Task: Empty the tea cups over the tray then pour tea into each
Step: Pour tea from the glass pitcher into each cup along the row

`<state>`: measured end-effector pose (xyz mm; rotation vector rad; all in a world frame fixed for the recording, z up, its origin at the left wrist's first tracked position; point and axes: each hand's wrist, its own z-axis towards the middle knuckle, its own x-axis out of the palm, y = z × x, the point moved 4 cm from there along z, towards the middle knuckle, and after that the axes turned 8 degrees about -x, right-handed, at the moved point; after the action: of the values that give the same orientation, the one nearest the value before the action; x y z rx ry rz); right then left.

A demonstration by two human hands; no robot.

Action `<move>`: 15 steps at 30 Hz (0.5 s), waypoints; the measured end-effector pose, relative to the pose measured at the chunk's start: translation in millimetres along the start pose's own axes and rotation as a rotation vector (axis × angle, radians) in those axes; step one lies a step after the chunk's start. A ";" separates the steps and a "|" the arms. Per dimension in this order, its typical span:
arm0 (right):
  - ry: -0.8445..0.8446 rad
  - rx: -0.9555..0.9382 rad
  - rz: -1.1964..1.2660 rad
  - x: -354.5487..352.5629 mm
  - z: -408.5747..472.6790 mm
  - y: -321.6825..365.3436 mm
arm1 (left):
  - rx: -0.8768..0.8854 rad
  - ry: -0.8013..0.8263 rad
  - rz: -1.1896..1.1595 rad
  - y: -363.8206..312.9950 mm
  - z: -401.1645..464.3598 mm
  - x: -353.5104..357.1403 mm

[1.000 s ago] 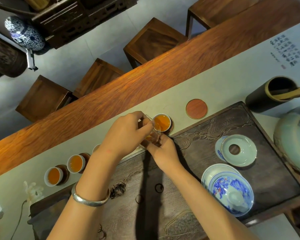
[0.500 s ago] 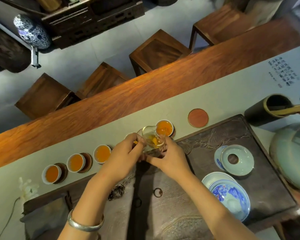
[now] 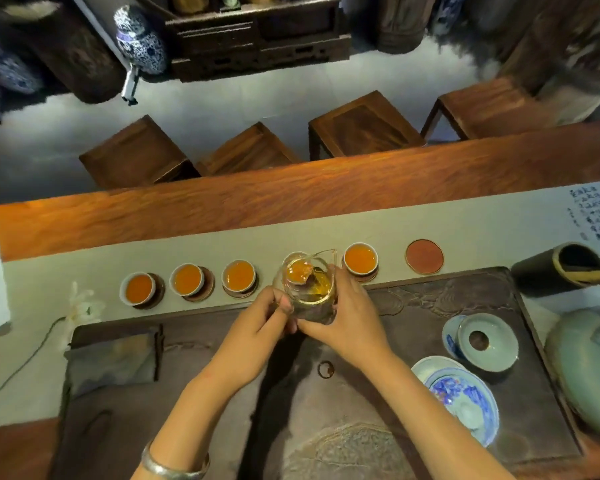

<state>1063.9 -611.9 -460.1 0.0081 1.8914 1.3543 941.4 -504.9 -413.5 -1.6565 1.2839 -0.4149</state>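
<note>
A: Long wooden desk (image 3: 291, 202), pale runner, stools (image 3: 364, 124) beyond its far edge, carved tray (image 3: 430, 306) nearside.

B: Glass pitcher (image 3: 307, 289), amber tea inside, at the tray's far edge; left hand (image 3: 257, 327) and right hand (image 3: 347, 320) fingers clamped round it. Four cups (image 3: 360, 259) brim orange.

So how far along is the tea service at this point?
Done: four tea cups on the runner hold amber tea. In hand: both hands, left hand and right hand, grip the glass pitcher. Left: the empty coaster has no cup.
</note>
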 end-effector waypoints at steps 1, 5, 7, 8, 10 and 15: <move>0.023 -0.026 -0.027 5.4 -1.0 5.7 | -0.003 -0.025 -0.023 4.9 -8.0 -4.4; 0.108 -0.145 -0.090 33.3 -7.2 36.2 | -0.023 -0.127 -0.113 30.6 -45.5 -24.9; 0.142 -0.205 -0.084 51.6 -12.0 56.9 | -0.026 -0.181 -0.152 46.4 -65.8 -39.9; 0.166 -0.232 -0.080 61.7 -15.0 68.6 | -0.025 -0.210 -0.173 54.5 -75.9 -49.0; 0.221 -0.291 -0.097 84.5 -20.9 92.2 | -0.044 -0.267 -0.221 72.7 -96.7 -68.1; 0.359 -0.416 -0.195 150.9 -37.5 142.1 | -0.080 -0.409 -0.286 125.8 -148.7 -110.0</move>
<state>878.6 -516.2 -430.9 -0.6495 1.7948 1.6654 719.5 -476.5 -416.9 -1.8829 0.7744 -0.1789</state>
